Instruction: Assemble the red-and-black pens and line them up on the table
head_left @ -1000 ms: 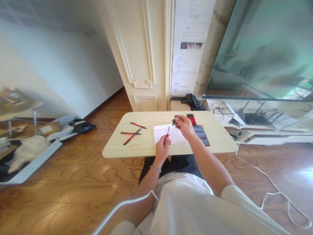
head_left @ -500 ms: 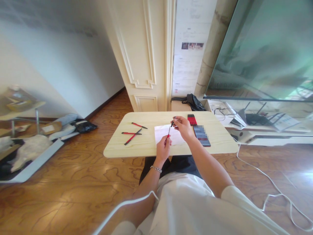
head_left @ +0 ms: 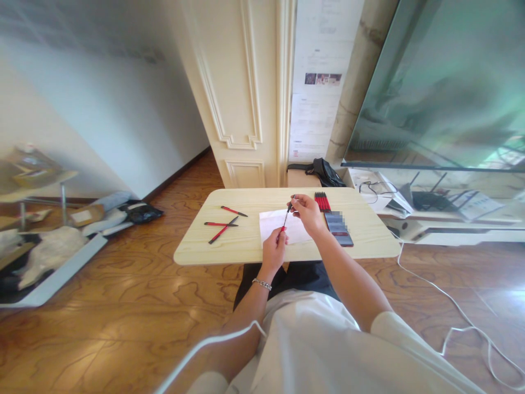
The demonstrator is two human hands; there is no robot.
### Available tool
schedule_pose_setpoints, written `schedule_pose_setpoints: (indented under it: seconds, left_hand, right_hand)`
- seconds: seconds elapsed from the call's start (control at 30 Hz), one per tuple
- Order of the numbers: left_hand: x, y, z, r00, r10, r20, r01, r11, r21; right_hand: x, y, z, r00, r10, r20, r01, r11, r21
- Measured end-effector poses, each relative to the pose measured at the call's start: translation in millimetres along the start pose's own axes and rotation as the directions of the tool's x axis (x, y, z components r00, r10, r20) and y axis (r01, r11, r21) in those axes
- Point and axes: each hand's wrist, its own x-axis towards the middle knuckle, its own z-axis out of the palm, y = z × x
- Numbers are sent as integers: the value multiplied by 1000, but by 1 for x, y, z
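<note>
Low over a white sheet of paper (head_left: 268, 223), my left hand (head_left: 273, 250) is closed around the red barrel (head_left: 283, 229) of a pen. The thumb and fingers of my right hand (head_left: 308, 213) pinch the pen's black part (head_left: 289, 207) just above. A thin, pale section of the pen shows between the two hands. Three red-and-black pens lie loose to the left: one pen (head_left: 233, 211) by itself, and a pen (head_left: 214, 223) that meets another pen (head_left: 222, 230) at its tip. Right of my right hand, several red pens (head_left: 322, 202) lie side by side.
All this rests on a small pale wooden table (head_left: 246, 249) over my legs. A dark flat case (head_left: 339, 231) lies near its right side. Beyond stand a box with a black bag (head_left: 326, 172) and a low white cabinet (head_left: 443, 230). A white cable (head_left: 447, 295) trails across the floor.
</note>
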Motion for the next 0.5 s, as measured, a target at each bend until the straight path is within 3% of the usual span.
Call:
schedule_pose_setpoints:
  seconds: [0.5]
  left_hand:
    - [0,-1,1,1000,-1,8,1,1000,1]
  right_hand:
    - [2,0,-2,1000,12,25,-10,999,-48]
